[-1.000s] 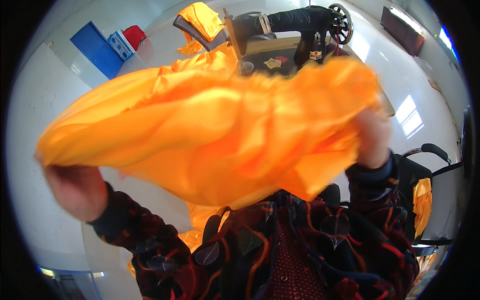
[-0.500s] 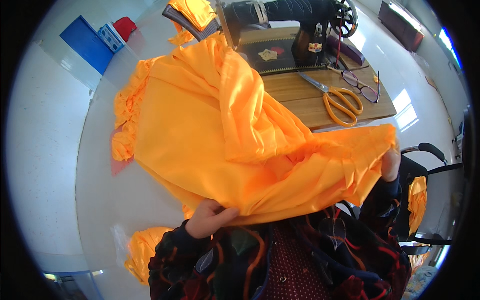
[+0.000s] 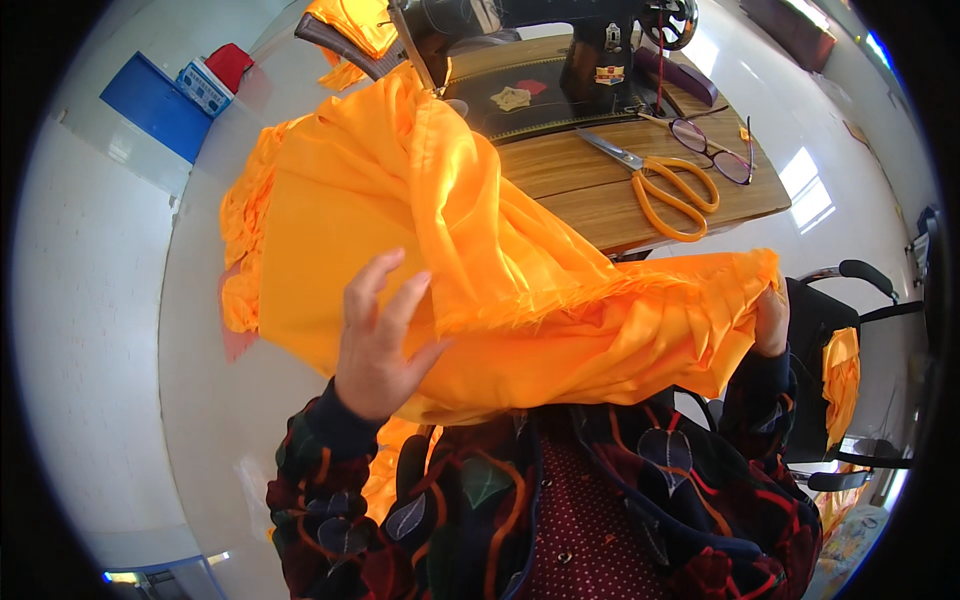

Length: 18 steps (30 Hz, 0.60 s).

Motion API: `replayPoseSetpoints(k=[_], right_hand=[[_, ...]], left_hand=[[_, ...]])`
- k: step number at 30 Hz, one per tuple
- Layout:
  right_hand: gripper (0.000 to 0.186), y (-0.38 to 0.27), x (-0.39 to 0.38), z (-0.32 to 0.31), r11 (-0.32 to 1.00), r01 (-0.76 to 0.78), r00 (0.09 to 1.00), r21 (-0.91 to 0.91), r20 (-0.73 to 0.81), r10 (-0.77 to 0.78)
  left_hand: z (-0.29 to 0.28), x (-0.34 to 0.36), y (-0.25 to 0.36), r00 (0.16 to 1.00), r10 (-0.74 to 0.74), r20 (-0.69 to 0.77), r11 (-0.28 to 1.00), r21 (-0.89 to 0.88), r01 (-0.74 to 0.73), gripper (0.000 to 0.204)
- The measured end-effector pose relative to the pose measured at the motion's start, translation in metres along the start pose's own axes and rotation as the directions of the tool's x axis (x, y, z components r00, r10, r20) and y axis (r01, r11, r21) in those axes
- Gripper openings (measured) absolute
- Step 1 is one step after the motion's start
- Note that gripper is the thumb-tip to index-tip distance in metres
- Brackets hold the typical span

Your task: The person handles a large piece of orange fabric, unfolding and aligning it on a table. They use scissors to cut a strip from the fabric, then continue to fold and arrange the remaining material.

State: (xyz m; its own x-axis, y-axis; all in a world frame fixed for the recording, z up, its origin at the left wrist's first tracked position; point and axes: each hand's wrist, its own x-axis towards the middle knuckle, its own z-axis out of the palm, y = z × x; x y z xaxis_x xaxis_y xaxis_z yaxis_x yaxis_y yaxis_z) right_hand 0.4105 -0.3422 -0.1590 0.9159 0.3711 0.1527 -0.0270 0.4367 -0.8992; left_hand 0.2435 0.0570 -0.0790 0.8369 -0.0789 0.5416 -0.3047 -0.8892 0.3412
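A large sheet of shiny orange fabric hangs in front of me, draped from the sewing machine down to my chest. My left hand rests flat against the cloth's lower left part with its fingers spread apart. My right hand pinches the frayed right corner of the same fabric at chest height. Most of the table's left side is hidden behind the cloth.
On the wooden sewing table lie orange-handled scissors and a pair of glasses. A black chair with more orange cloth stands at the right. A blue box and a red item sit far left.
The fabric was held spread wide before my face; it has dropped and swung left onto the machine. My left hand let go of its edge and now lies open against the cloth.
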Motion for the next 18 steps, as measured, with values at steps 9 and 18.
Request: replayPoseSetpoints(k=[9, 18], right_hand=[[0.025, 0.000, 0.001, 0.010, 0.998, -0.036, 0.999, -0.048, -0.039, 0.034], [0.015, -0.003, 0.034, 0.087, 0.937, -0.152, 0.925, -0.315, 0.288, 0.247]], left_hand=[[0.003, 0.054, -0.038, 0.963, 0.247, 0.109, 0.952, -0.214, -0.220, 0.023], [-0.129, 0.087, -0.064, 0.926, -0.359, -0.115, 0.786, -0.572, 0.234, 0.025]])
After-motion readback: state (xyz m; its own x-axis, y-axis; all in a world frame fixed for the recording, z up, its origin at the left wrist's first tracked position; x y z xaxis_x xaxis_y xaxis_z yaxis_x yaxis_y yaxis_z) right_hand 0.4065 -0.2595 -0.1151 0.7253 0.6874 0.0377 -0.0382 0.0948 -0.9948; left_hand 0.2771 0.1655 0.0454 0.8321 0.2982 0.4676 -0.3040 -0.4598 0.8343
